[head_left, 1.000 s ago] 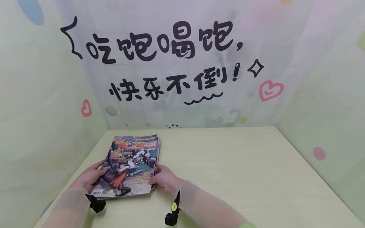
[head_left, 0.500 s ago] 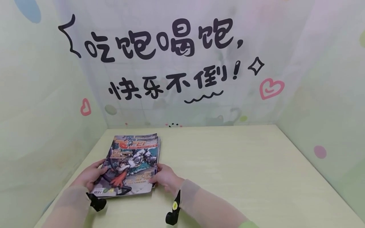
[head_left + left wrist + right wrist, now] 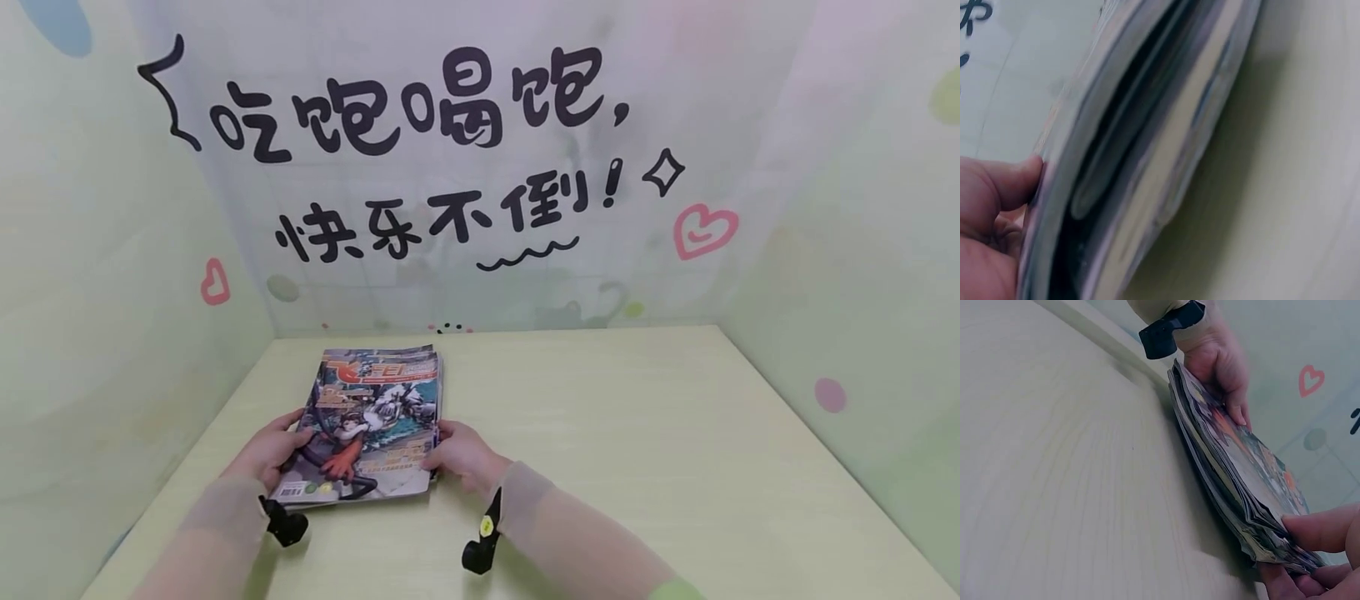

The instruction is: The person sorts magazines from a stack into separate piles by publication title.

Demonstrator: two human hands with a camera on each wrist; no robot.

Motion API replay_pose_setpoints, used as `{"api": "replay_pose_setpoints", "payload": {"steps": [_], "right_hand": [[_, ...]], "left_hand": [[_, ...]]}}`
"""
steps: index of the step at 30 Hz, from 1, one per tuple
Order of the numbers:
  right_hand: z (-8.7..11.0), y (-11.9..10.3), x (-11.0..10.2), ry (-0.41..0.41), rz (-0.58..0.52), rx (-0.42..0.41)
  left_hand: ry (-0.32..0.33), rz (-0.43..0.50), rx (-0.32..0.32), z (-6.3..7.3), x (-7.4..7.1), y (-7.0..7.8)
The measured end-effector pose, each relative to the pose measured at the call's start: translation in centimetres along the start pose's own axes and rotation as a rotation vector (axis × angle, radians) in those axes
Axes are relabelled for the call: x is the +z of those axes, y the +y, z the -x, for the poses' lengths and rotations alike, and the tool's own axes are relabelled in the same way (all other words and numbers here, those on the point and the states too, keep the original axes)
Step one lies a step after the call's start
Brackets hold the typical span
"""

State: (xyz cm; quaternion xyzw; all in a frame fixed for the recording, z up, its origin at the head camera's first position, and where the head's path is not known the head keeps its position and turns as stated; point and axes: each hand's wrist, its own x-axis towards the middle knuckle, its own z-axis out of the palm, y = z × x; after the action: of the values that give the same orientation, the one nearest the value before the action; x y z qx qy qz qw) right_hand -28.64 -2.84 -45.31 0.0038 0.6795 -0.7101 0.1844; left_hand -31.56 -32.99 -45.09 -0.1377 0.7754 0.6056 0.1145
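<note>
A stack of several magazines [image 3: 375, 425] is at the left of the table in the head view, the top one with a colourful cover of a red-clad figure. My left hand [image 3: 273, 446] grips its left edge, thumb on the cover. At the right edge my right hand [image 3: 467, 454] holds the stack, with the thumb on top and fingers [image 3: 1275, 581] tucked beneath in the right wrist view. The layered page edges of the magazines [image 3: 1147, 169] fill the left wrist view, gaps showing between them. Shadow below suggests the stack is slightly off the table.
A pale wood-grain table [image 3: 615, 450] extends to the right of the magazines. Behind it hangs a printed backdrop [image 3: 450, 292] with black lettering and pink hearts, and similar panels stand at both sides. Each wrist carries a black camera [image 3: 480, 554].
Over the last half second both hands have shifted to the right with the stack between them. Before that they stayed nearly still. The head view has turned slightly.
</note>
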Motion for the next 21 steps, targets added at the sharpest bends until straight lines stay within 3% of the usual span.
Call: {"api": "replay_pose_setpoints", "payload": {"steps": [13,21], "right_hand": [[0.2,-0.4,-7.7,-0.003,0.059,0.031],[0.4,-0.4,-11.6,0.021,0.115,0.046]], "left_hand": [[0.028,0.05,0.045,0.0,7.9,2.2],[0.031,0.102,0.043,-0.3,11.6,3.0]]}}
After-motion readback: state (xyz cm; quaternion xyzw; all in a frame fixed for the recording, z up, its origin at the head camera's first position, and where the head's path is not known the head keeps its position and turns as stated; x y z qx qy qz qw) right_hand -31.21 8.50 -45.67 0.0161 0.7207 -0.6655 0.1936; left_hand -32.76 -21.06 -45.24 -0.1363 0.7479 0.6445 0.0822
